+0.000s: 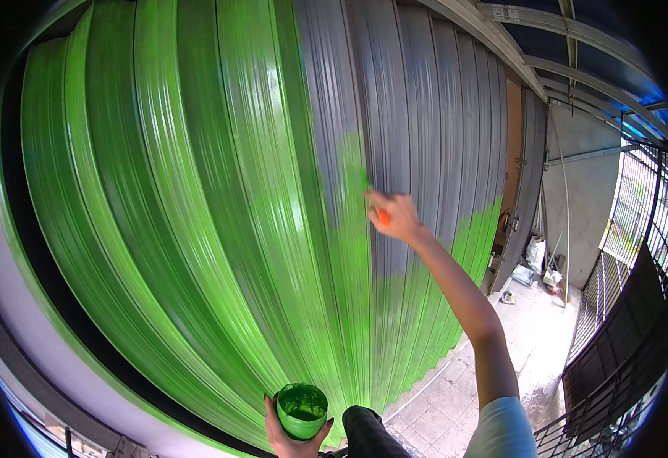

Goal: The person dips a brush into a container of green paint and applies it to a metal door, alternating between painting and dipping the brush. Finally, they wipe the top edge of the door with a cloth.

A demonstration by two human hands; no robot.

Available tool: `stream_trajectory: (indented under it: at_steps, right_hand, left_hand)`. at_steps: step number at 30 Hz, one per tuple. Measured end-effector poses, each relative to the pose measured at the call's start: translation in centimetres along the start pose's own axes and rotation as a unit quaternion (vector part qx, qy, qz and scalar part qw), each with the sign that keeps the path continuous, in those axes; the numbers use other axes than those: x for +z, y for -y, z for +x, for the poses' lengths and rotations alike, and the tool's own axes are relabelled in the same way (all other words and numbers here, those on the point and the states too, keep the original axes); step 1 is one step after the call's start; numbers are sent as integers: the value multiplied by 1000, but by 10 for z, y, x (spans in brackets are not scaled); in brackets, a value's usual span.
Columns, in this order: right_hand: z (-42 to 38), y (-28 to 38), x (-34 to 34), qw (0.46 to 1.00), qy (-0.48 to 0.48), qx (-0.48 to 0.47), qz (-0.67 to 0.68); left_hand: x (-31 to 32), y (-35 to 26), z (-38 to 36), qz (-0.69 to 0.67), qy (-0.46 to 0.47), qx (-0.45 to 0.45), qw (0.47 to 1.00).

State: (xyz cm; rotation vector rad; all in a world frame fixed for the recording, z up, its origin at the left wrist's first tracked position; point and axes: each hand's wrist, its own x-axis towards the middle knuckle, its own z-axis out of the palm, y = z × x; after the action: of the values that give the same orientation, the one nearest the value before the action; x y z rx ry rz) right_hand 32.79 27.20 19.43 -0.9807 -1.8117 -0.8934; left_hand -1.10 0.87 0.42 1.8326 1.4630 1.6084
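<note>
My right hand (396, 217) is closed around a paintbrush with an orange handle (384, 217). Its green-coated bristles (365, 180) are at a fold of the corrugated metal door (425, 114), beside a fresh green patch. Low in the view, my left hand (276, 435) cups a round container of green paint (302, 412), its open top facing up. Paint coats the container's inner wall. The folds on the left are glossy green (196, 191); the upper right folds are bare grey, with green along their lower part.
A tiled floor (441, 397) runs along the door's base. Bags and small items (528, 271) lie by the far wall. A dark metal grille (616, 320) stands on the right, and roof beams (578, 30) cross overhead. My knee (368, 431) shows at the bottom.
</note>
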Motion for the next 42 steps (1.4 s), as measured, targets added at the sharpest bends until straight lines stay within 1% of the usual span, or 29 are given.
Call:
stream_trajectory:
  at_steps: [1, 4, 5, 7, 9, 11, 13, 15, 16, 18, 19, 21, 22, 23, 25, 26, 29, 30, 31, 33, 35, 36, 38, 41, 42]
  right_hand:
    - [-10, 6, -3, 998, 60, 16, 5]
    - [-9, 19, -21, 978, 201, 55, 20]
    - [-4, 19, -22, 976, 208, 58, 22]
    - [15, 18, -21, 972, 224, 65, 29]
    - [50, 3, -21, 961, 226, 145, 72]
    - [88, -4, -32, 988, 123, 95, 7]
    - [116, -1, -51, 996, -1, 88, 9]
    - [124, -8, -44, 986, -165, -9, 21]
    - [124, -12, -40, 967, -246, -58, 26]
    - [97, -13, -23, 984, -158, -82, 4]
    - [77, -13, -13, 989, -112, -94, -7]
    - [33, -6, 2, 995, -43, -87, -13]
    - [13, -2, 8, 997, -5, -71, 0]
    - [-4, 2, 11, 998, 33, -52, 15]
    - [-26, 12, 12, 983, 181, -29, 10]
    - [-34, 15, 13, 967, 256, -16, 8]
    - [-26, 21, 12, 968, 240, 53, 51]
    - [-14, 16, 14, 985, 167, 39, 33]
    - [2, 9, 18, 995, 94, 26, 16]
    - [55, 1, -6, 996, 44, 80, 11]
    - [89, -4, -23, 991, -98, 86, 27]
    - [102, -2, -30, 983, -169, 48, 51]
    - [111, 5, -37, 946, -309, -20, 94]
    - [62, -5, -3, 986, -150, -6, 67]
    - [42, 0, 5, 985, -154, -3, 72]
  left_hand:
    - [-2, -1, 0, 6, 2, 6, 1000]
    - [-3, -3, 0, 7, 6, 13, 1000]
    - [-2, -3, 1, 4, 6, 16, 1000]
    - [-4, -8, -1, 0, 17, -11, 1000]
    - [-1, -9, -1, -8, 21, -25, 999]
    - [1, -6, -3, -18, 22, -31, 999]
    - [4, -7, -4, -64, 25, -35, 997]
    - [6, -14, -1, -116, 30, -40, 992]
    - [5, -16, -1, -136, 42, -53, 988]
    - [2, -22, -3, -178, 67, -80, 978]
    - [4, -16, -2, -211, 66, -74, 972]
    - [10, -2, 0, -275, 60, -63, 957]
    - [7, -14, 5, -309, 40, -57, 949]
    - [2, -16, 6, -306, 47, -54, 949]
    - [-10, -15, 9, -299, 63, -49, 951]
    - [-14, -16, 10, -300, 50, -37, 952]
    - [-19, -25, 11, -314, 30, -31, 948]
    - [-18, -33, 10, -327, 15, -45, 944]
    - [-18, -33, 11, -320, 28, -40, 946]
    - [-19, -31, 11, -305, 55, -34, 950]
    - [-15, -34, 10, -321, 49, -31, 945]
    - [-13, -30, 8, -328, 47, -32, 943]
    - [-12, -33, 5, -350, 38, -41, 935]
    - [-14, -42, 5, -380, 36, -43, 923]
    - [-15, -40, 2, -385, 34, -76, 919]
